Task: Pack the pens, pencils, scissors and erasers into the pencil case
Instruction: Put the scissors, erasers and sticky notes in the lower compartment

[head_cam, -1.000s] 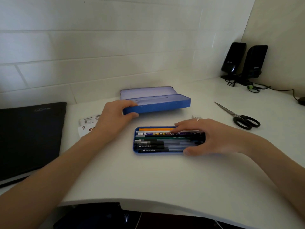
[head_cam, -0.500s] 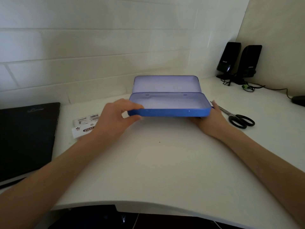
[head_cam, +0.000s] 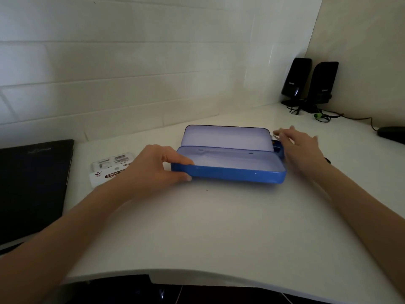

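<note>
An open blue pencil case (head_cam: 228, 172) lies in the middle of the white desk, its pale inside showing nothing in it and its lid (head_cam: 226, 137) tilted back. My left hand (head_cam: 153, 167) grips the case's left end, thumb on the rim. My right hand (head_cam: 300, 148) hovers just past the right end with fingers spread, over the scissors, of which only a blade tip (head_cam: 275, 133) and a bit of black handle (head_cam: 327, 160) show. A blue tray end (head_cam: 277, 148) with an orange tip peeks from behind the case.
A black laptop (head_cam: 32, 189) lies at the left. A sticky-note packet (head_cam: 109, 170) sits beside my left hand. Two black speakers (head_cam: 310, 82) with cables stand in the back right corner, and a dark mouse (head_cam: 392, 133) is at the right edge.
The tray of pens that lay in front has gone behind the case. The case came forward to the centre. My right hand left its right end and moved back over the scissors.
</note>
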